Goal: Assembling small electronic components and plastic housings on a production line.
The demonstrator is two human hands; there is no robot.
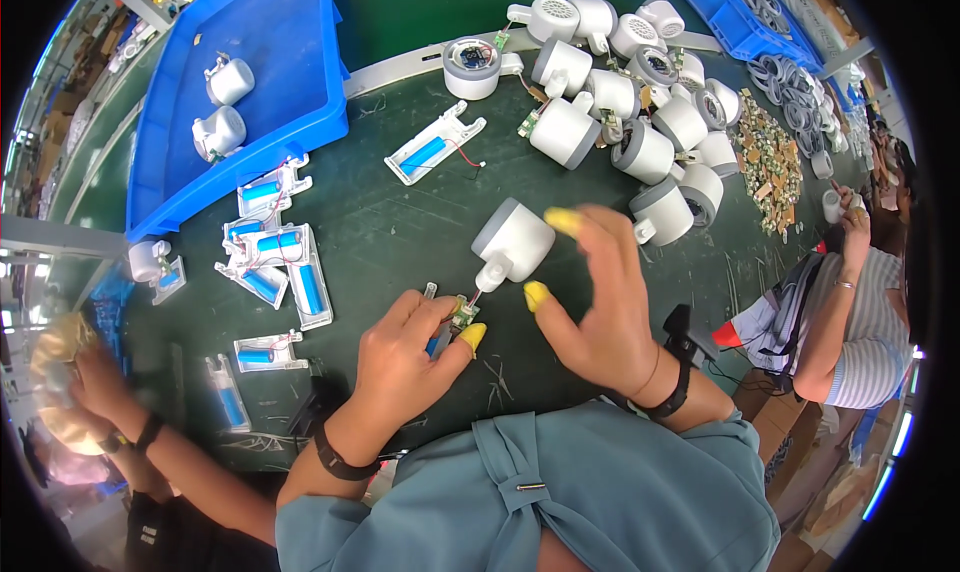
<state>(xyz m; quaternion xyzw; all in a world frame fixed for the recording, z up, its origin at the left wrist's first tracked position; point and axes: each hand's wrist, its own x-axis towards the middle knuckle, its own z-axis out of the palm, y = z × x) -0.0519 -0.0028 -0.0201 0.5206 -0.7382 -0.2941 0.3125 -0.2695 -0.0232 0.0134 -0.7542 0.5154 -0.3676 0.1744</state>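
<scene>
My left hand (400,357) is closed, its thumb and fingers pinching a small green circuit board (465,313). A bit of blue battery and white casing shows under those fingers; most of it is hidden. Thin wires lead from the board to a white-and-grey cylindrical fan-like head (520,240), which lies tilted on the table just beyond. Beside that head, my right hand (605,317) is open, with thumb and forefinger spread apart and nothing between them. Yellow covers sit on the fingertips. Farther off, a white tray-shaped casing (436,144) holds a blue battery and a loose wire.
Several similar heads (565,132) are heaped at the back right, near small loose circuit boards (768,162) and grey coiled cables (795,92). At left stand a blue tray (335,122) with two heads and several battery casings (310,284). Other people work at both sides.
</scene>
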